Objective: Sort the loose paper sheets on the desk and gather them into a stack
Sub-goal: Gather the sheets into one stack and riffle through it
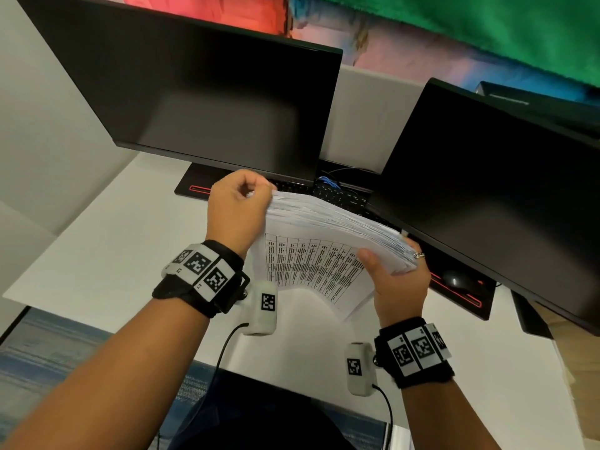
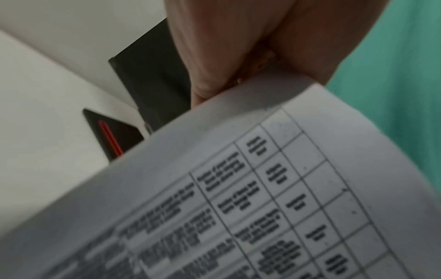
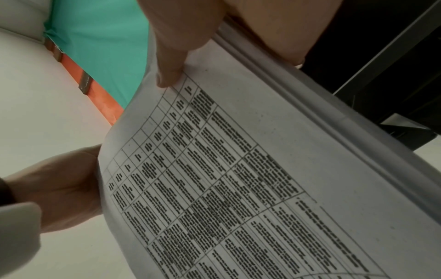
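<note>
Setting: white desk (image 1: 107, 241) with two dark monitors; the left monitor (image 1: 201, 102) and the right monitor (image 1: 493, 177) stand behind a black keyboard (image 1: 337, 194) on a dark mat with red trim.
Task object: paper stack (image 1: 328, 235), thick, held in the air above the desk in front of the keyboard, tilted, with a printed table on the face towards the person.
Left hand: left hand (image 1: 238, 211) grips the far left corner of the stack; fingers curled over the top edge, thumb side towards the person.
Right hand: right hand (image 1: 397, 280) clamps the right edge; thumb (image 3: 170, 75) pressed flat on the printed sheet, fingers wrapped behind the bundle, one with a ring.
Sheet edges: fanned and uneven along the upper right side; the lowest sheet hangs out below the rest.
Loose sheets on desk: none visible in the parts of the desk that show.
Step in hand: judged as squaring the gathered bundle; gathering appears largely complete.
Next move calls for: a looser grip from both hands, so the sheets can slide level, then a tap of one long edge on the desk.
Risk: the hanging sheet may crease or slip out.
</note>
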A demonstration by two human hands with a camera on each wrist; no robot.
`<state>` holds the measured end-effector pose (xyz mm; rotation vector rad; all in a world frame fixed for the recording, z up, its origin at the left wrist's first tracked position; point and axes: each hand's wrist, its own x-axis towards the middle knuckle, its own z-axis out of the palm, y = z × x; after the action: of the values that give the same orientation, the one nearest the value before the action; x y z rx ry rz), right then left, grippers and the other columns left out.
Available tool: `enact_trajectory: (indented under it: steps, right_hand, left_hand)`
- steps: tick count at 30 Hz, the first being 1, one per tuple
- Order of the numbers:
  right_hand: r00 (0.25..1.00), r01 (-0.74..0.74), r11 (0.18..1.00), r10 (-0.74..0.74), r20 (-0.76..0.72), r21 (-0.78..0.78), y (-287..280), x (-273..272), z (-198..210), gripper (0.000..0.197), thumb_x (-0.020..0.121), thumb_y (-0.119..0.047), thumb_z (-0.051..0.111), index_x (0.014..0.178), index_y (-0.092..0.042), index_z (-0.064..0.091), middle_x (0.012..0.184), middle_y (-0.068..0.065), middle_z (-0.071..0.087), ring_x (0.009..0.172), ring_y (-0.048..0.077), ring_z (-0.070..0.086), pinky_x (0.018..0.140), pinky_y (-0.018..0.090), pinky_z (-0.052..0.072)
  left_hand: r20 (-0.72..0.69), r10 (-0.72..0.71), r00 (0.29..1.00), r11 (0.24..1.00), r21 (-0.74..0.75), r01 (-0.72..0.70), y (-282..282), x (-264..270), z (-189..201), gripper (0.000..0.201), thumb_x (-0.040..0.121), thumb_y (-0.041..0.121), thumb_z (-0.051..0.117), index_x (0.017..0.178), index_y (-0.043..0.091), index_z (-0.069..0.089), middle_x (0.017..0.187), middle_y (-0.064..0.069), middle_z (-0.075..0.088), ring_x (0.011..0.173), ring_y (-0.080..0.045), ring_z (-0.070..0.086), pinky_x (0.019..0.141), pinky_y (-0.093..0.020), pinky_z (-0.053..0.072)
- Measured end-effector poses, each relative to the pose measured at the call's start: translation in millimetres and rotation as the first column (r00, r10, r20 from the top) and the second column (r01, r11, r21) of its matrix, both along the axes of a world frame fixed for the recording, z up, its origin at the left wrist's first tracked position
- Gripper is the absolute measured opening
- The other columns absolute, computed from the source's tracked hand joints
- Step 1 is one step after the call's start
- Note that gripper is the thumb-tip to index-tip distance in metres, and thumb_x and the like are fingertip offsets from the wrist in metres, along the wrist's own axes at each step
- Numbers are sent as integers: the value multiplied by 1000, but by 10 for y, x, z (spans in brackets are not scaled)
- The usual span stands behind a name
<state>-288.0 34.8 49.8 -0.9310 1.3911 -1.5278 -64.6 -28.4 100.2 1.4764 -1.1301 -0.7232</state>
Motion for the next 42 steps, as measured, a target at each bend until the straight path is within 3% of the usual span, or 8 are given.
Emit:
enact_trajectory:
  steps: [6, 11, 17, 24, 27, 31, 37, 42]
  right_hand:
    - [1000, 2, 1000, -2, 11, 17, 4, -6, 3, 53, 74, -4, 81, 120, -6, 56, 99, 3, 73, 85, 11, 75, 64, 22, 60]
    - [1000, -6, 1000, 6, 9, 20, 12, -14, 1, 60, 73, -1, 82, 125, -2, 53, 103, 8, 72, 85, 11, 75, 64, 21, 60]
    - [1000, -1, 1000, 1, 19, 8, 4, -47, -15, 60, 74, 1, 80, 127, 1, 53, 102, 6, 73, 85, 10, 75, 65, 19, 59]
    - [1000, -1, 1000, 1, -5, 1, -17, -49, -53, 57, 74, -4, 82, 124, 1, 56, 105, 8, 73, 89, 12, 75, 67, 21, 60]
    - [1000, 2, 1000, -2, -14, 8, -43, -47, -58, 50, 74, -8, 82, 119, -2, 61, 104, 8, 74, 89, 13, 75, 67, 22, 60]
    - [1000, -7, 999, 7, 11, 33, -99, -85, -48, 31, 75, -8, 82, 102, -13, 68, 95, 4, 77, 87, 17, 76, 69, 30, 63]
    - [999, -11, 1000, 10, 40, 24, -203, -145, 23, 28, 77, -3, 80, 103, -4, 69, 88, -1, 78, 81, 17, 76, 64, 27, 61]
    - [996, 70, 997, -70, 46, 14, -256, -143, 15, 32, 78, -3, 81, 107, 1, 69, 88, 3, 78, 83, 21, 77, 64, 29, 61]
  left_hand:
    - [-109, -66, 992, 998, 11, 68, 44, -64, 26, 8, 84, 21, 67, 82, 13, 68, 89, -10, 72, 85, -18, 65, 90, -44, 55]
    - [-174, -21, 984, 999, 42, 29, 7, -60, 19, 19, 84, 7, 60, 76, 22, 68, 85, -13, 70, 80, -19, 62, 88, -46, 55]
    - [-26, -183, 983, 983, 14, 183, 61, 52, 6, 11, 86, 10, 70, 97, 13, 71, 85, 11, 69, 76, 4, 61, 71, -12, 46]
    - [141, -243, 960, 970, 30, 241, -38, 125, 91, 16, 88, 8, 64, 78, 18, 72, 81, 1, 71, 74, -5, 62, 75, -27, 52]
    - [-15, -191, 982, 981, -27, 190, -16, 117, 8, 8, 92, 14, 60, 93, 12, 68, 91, -6, 73, 83, -17, 66, 81, -37, 55]
    - [-280, -463, 841, 881, -42, 471, 115, 303, -298, 74, 70, 21, 70, 138, 23, 41, 126, -13, 62, 113, -20, 61, 96, -38, 53]
    - [-269, -615, 741, 749, 93, 656, 125, 332, -422, 139, 31, 65, 91, 150, 26, 32, 143, 5, 53, 133, -11, 51, 99, -26, 50]
    - [-62, -695, 716, 688, 231, 688, 175, 278, -421, 131, 48, 21, 97, 146, 51, 17, 145, 24, 44, 131, 11, 44, 105, -10, 39]
